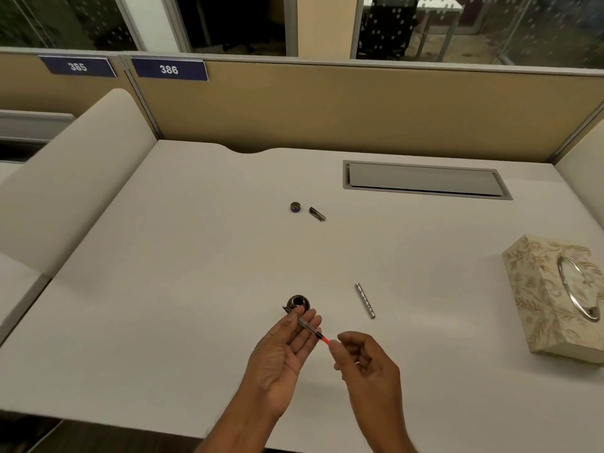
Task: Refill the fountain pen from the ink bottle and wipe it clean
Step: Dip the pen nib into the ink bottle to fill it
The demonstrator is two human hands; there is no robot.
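Observation:
The open ink bottle (297, 302) stands on the white desk (163, 289), just beyond my hands. My left hand (287, 348) pinches the front section of the fountain pen (309, 326) between thumb and fingers, its nib pointing toward the bottle. My right hand (362, 361) pinches the red end of the pen's converter (324, 339) with its fingertips. The silver pen barrel (365, 300) lies on the desk to the right of the bottle. Farther back lie the bottle's cap (295, 207) and the dark pen cap (317, 214).
A floral tissue box (555, 299) with a metal ring on top sits at the right edge of the desk. A grey cable hatch (425, 179) is set into the desk at the back right. Tan partition panels (359, 109) enclose the back.

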